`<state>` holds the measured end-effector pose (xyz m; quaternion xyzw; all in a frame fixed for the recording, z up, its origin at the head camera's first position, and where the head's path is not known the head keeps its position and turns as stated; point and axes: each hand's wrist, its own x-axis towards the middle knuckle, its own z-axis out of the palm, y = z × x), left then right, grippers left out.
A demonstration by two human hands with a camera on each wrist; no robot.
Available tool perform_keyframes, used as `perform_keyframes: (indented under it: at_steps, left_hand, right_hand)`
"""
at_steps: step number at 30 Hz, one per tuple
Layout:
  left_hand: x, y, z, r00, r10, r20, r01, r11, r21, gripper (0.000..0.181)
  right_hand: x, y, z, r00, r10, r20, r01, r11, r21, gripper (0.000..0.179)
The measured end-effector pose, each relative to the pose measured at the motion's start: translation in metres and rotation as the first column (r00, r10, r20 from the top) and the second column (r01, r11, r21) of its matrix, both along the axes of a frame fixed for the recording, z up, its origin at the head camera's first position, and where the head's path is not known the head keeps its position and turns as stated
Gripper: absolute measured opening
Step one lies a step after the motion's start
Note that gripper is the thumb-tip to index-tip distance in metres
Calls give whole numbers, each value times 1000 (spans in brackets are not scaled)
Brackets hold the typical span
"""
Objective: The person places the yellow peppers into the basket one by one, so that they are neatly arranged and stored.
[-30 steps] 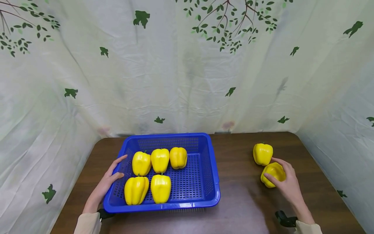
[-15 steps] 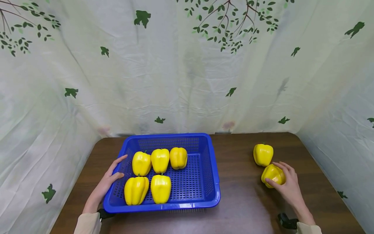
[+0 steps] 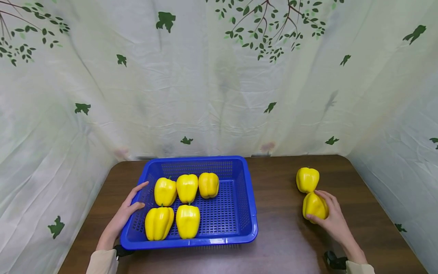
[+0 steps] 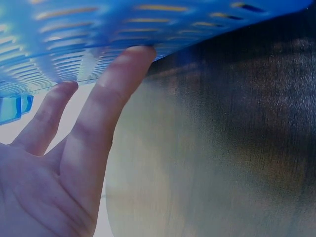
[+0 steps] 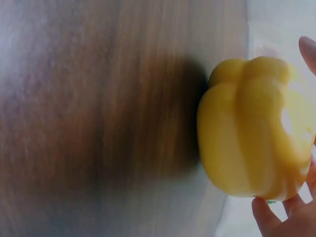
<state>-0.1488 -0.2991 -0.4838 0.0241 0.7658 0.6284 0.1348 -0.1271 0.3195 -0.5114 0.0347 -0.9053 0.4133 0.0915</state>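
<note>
At the table's right side, my right hand holds a yellow bell pepper, thumb on its near side and fingers at its far side. In the right wrist view this bell pepper lies on its side, with fingertips at its stem end. A second yellow bell pepper sits just behind it. My left hand grips the left rim of a blue plastic basket, thumb and a finger over the edge. Two fingers press the basket's slotted outer wall in the left wrist view.
Several yellow bell peppers lie in two rows in the basket's left and middle part. Brown wooden table shows between the basket and the right hand. A white leaf-print curtain hangs behind and at both sides.
The bell pepper in my right hand has turned from its bottom facing up to lying on its side, shifting slightly left. The left hand and the basket stay put.
</note>
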Motion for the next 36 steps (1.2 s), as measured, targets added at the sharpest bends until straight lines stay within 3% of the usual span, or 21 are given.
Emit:
perform_keyframes:
  at_steps: [8, 21, 36]
  left_hand:
    - [1, -1, 0, 1000, -1, -2, 1, 1000, 1, 61]
    - [-1, 0, 2, 999, 15, 32, -14, 1000, -21, 63]
    - [0, 0, 0, 1000, 4, 17, -5, 1000, 8, 62]
  right_hand:
    - [-1, -2, -4, 997, 72, -23, -72, 997, 0, 84]
    - [-3, -4, -4, 993, 67, -101, -60, 995, 78, 87]
    - [-2, -29, 28, 987, 106, -122, -103, 994, 23, 86]
